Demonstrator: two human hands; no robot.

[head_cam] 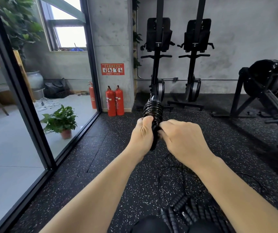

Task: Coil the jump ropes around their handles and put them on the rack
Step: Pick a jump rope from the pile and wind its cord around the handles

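A black jump rope (152, 109) is wound in tight coils around its handles and held upright in front of me. My left hand (142, 133) grips the handles below the coils, thumb pressed against the lowest turns. My right hand (182, 137) pinches the rope at the right side of the handles, just under the coil. On the floor near my knees lie several more black ribbed handles (183, 207) with thin loose cords (171, 167) spread over the mat. No rack for ropes is in view.
Two upright rowing machines (158, 61) stand against the concrete wall ahead, another machine (266, 84) at the right. Two red fire extinguishers (115, 100) sit by the pillar. A glass partition (34, 115) runs along the left, a potted plant (61, 120) behind it.
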